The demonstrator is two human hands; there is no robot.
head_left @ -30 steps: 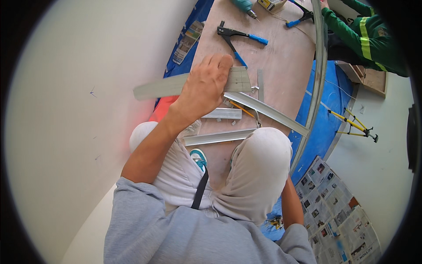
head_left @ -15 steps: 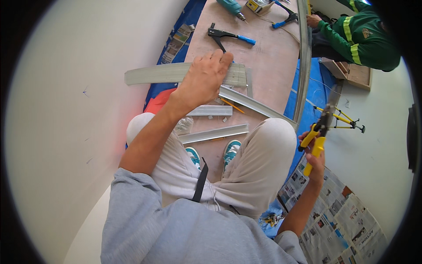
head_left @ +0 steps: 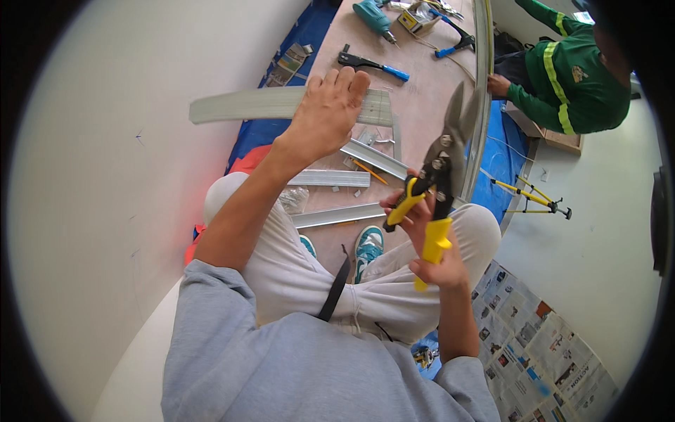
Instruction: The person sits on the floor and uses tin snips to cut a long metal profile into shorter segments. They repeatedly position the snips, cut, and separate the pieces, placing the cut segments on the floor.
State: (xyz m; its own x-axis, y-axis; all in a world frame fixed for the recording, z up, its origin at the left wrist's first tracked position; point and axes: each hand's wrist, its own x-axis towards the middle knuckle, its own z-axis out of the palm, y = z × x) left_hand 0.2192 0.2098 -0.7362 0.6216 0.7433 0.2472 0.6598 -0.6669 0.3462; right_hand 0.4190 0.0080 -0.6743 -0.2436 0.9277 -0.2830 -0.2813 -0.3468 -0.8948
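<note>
My left hand [head_left: 327, 112] grips a long pale metal channel [head_left: 242, 105] near its right end, fingers over the top edge. The strip lies crosswise above my knees. In my right hand [head_left: 439, 260] is a pair of tin snips [head_left: 444, 165] with yellow handles. Their handles are spread and the dark blades point away from me, parted, to the right of the channel and apart from it. Below the channel lie shorter metal profiles [head_left: 330, 178] and an orange pencil [head_left: 369, 171].
Beyond the channel lie a hand riveter [head_left: 373, 65] with a blue grip and a teal drill [head_left: 373, 20]. A long metal rail [head_left: 481, 105] runs along the board's right side. A person in green [head_left: 576, 77] works at far right. A yellow-legged tripod [head_left: 531, 195] stands on the right.
My right hand has brought the tin snips left and up from beside my right knee, closer to the channel. The channel has shifted slightly away and left. The person in green has moved slightly.
</note>
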